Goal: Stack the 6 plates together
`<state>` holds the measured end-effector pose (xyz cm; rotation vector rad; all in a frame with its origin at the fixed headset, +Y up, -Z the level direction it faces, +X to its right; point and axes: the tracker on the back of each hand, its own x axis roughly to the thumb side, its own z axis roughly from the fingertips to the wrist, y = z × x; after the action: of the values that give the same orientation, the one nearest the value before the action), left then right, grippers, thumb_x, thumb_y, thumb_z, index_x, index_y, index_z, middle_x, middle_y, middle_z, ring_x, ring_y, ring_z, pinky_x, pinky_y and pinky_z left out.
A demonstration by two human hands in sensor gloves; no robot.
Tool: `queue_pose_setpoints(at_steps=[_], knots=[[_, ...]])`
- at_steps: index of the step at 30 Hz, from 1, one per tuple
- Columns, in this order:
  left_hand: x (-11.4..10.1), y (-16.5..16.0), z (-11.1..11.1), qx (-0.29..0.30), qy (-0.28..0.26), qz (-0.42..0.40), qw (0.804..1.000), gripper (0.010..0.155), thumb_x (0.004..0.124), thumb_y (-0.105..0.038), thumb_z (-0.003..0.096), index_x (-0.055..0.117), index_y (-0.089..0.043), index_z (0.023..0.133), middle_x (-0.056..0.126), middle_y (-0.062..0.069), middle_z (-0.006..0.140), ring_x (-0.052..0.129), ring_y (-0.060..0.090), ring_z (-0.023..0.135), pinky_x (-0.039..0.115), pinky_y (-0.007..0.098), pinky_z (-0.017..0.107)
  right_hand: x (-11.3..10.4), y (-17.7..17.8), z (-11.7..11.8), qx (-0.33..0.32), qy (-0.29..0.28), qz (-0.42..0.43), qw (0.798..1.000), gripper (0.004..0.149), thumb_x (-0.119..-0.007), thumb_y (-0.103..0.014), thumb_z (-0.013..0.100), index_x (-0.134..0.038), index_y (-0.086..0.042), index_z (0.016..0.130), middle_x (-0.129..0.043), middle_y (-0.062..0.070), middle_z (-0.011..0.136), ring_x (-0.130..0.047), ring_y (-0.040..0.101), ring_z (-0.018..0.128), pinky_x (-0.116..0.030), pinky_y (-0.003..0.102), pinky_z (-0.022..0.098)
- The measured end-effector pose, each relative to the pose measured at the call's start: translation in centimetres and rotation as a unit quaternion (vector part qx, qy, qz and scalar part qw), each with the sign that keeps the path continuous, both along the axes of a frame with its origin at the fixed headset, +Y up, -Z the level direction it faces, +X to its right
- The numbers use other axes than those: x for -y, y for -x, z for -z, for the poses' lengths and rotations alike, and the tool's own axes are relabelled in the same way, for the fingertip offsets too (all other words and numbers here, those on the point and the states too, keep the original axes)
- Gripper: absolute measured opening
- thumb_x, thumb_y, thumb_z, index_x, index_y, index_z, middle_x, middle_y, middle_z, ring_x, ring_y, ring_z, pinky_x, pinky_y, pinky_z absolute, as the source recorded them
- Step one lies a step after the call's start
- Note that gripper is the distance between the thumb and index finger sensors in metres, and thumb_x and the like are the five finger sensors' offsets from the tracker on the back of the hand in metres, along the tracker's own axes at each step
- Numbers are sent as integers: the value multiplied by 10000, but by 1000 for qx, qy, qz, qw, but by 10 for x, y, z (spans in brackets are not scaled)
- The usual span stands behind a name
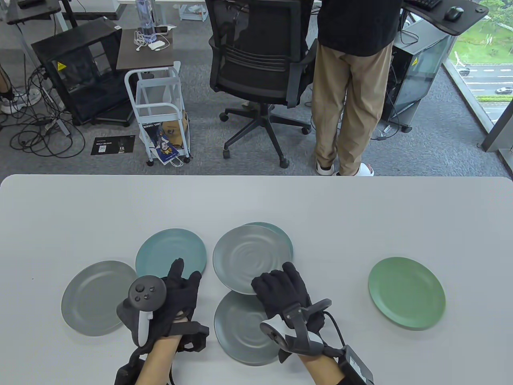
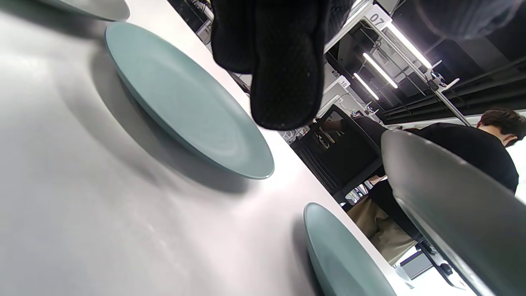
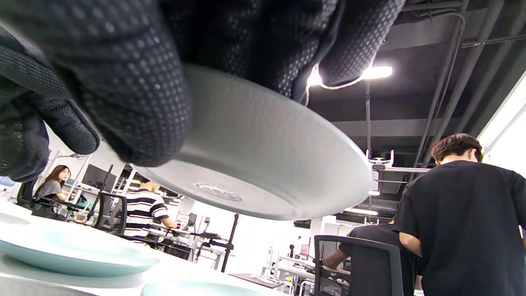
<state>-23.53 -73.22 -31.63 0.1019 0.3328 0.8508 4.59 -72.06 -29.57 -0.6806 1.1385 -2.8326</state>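
Note:
Six plates show in the table view. My right hand (image 1: 276,285) grips the near edge of a grey plate (image 1: 248,256) and holds it tilted above the table; its underside (image 3: 267,164) shows in the right wrist view under my fingers (image 3: 123,82). This plate overlaps a teal plate (image 1: 278,232) behind it and a grey plate (image 1: 240,333) in front. My left hand (image 1: 185,276) is open and empty, its fingers (image 2: 283,82) extended at the near edge of another teal plate (image 1: 171,254) (image 2: 185,102). A grey plate (image 1: 94,296) lies far left and a green plate (image 1: 406,292) far right.
The white table's far edge (image 1: 256,176) runs across the middle of the table view. Beyond it are an office chair (image 1: 260,60), a standing person (image 1: 348,80) and a small white cart (image 1: 160,108).

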Motion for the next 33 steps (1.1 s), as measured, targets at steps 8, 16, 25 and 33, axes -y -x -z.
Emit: queue_pose_setpoints(at_steps=[8,16,25,33], knots=[[4,2,1,5,13,-64,998,763,685,-657,345,625,-232,976,1032,-79,621,831,153,848,259,500,820,-1,8,-6,-23,-6,-4,1000,370,-967,-461,365,-873,-373,712,-999,-162,704,-974,106,680,-652,438,735],[9,5,3,9,22,-102,995,763,688,-651,349,651,-191,957,1049,-72,582,860,158,812,282,499,814,-3,17,-12,-45,-12,-13,999,371,-969,-460,362,-874,-372,710,-1000,-162,703,-974,107,680,-650,439,736],[13,5,4,16,30,-152,988,737,700,-629,359,669,-183,946,1054,-70,556,875,161,792,298,496,811,-3,22,-16,-67,-11,-12,998,370,-967,-459,363,-873,-373,710,-999,-161,704,-972,108,683,-645,441,739],[18,4,5,20,44,-191,980,698,712,-599,372,683,-189,935,1056,-78,528,889,157,774,321,492,809,-4,25,-19,-87,-13,-12,996,369,-967,-457,363,-874,-371,709,-998,-159,705,-970,107,684,-645,440,741]])
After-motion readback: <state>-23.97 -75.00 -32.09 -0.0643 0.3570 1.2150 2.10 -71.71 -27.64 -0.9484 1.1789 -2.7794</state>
